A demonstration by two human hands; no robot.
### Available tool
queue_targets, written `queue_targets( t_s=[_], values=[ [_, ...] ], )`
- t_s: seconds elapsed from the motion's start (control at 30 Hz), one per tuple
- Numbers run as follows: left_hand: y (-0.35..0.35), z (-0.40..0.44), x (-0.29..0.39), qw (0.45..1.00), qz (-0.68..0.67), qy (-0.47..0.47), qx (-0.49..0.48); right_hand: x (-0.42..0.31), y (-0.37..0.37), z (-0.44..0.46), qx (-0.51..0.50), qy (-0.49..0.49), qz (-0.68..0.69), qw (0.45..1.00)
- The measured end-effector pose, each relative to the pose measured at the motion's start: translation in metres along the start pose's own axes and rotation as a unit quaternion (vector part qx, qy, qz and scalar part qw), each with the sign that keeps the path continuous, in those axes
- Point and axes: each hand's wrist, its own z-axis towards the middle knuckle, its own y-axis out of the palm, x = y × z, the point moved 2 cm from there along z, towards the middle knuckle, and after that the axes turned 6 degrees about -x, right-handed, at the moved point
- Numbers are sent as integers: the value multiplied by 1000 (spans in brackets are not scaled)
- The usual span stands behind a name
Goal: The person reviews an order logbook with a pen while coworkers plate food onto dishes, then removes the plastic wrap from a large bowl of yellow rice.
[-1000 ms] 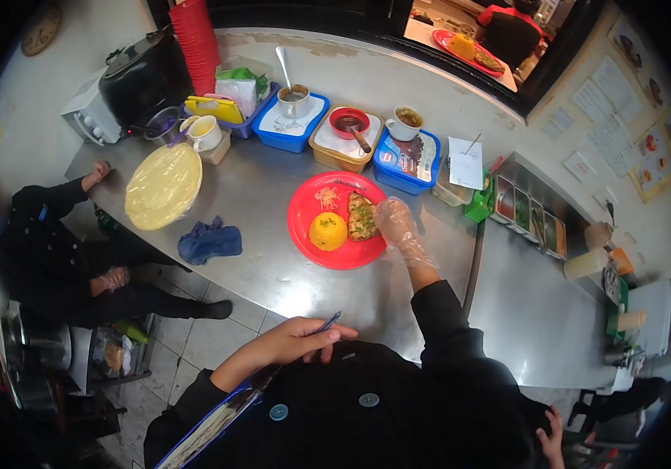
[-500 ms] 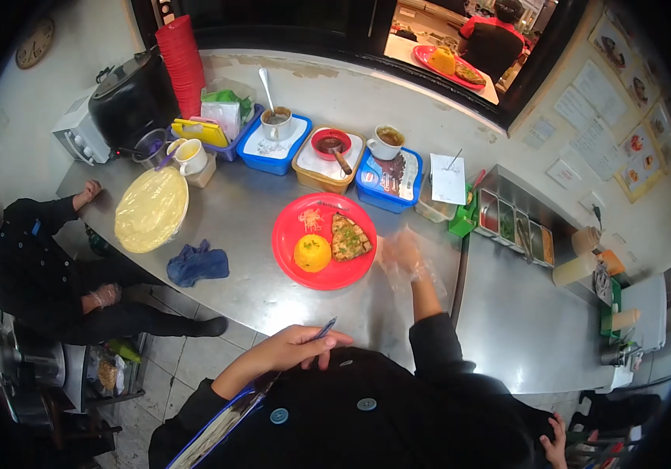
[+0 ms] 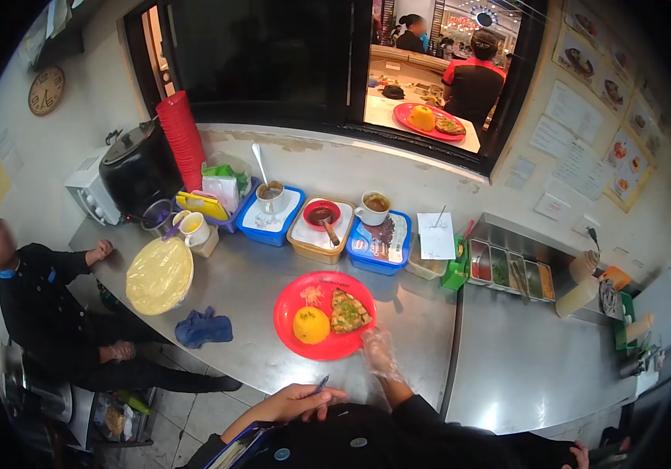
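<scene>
A red plate (image 3: 288, 306) lies on the steel counter. It holds a yellow rice mound (image 3: 311, 324), a browned, grill-marked wedge of food (image 3: 348, 311) with chopped greens and a few pale shreds (image 3: 313, 295). My right hand (image 3: 382, 353), in a clear plastic glove, has its fingers closed at the plate's right rim; the thumb's place is hard to see. Close to my body, my bare left hand (image 3: 302, 403) is closed around a pen (image 3: 320, 384). Beneath my left forearm sits a blue-edged folder of papers (image 3: 243, 447).
Along the wall stand lidded tubs (image 3: 381, 248), cups, a red bowl (image 3: 323, 213) and stacked red plates (image 3: 178, 141). A covered bowl (image 3: 159, 277) and blue cloth (image 3: 203, 327) lie left. Another person (image 3: 46, 313) sits left. Food pans (image 3: 510, 270) stand right.
My view has tilted up, showing more of the window. My right hand has moved from beside the plate to its right rim. My left hand still holds the pen.
</scene>
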Motion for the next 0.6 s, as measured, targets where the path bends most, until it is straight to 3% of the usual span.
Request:
queue_targets(
  t_s=[0.07, 0.2, 0.27, 0.33, 0.37, 0.4, 0.47, 0.5, 0.53, 0.6],
  values=[
    [-6, 7, -11, 1000, 0, 0, -8, -8, -24, -12, -16, 20, 35, 999],
    [-10, 14, 0, 999, 21, -9, -47, -93, -69, -33, -47, 24, 140, 989],
    [-14, 21, 2, 997, 30, -14, -69, -186, -77, -50, -54, -29, 114, 992],
    [-19, 31, -3, 995, 33, 2, -96, -272, -72, -47, 27, -80, 81, 993],
    [-22, 36, -1, 994, 35, 8, -99, -318, -60, -41, -27, -77, 128, 988],
    [-23, 39, 2, 993, 37, 6, -112, -326, -79, -20, 16, -122, 105, 987],
    [-28, 47, 4, 990, 24, 1, -140, -363, -96, 23, -68, -189, 61, 978],
    [-31, 50, 5, 990, 26, 4, -142, -366, -118, 63, -33, -214, 124, 968],
    [-35, 53, 6, 990, 8, -5, -138, -391, -100, 82, -42, -225, 109, 967],
    [-49, 63, 0, 988, -19, 22, -149, -403, -142, 176, -4, -228, 40, 973]
  ],
)
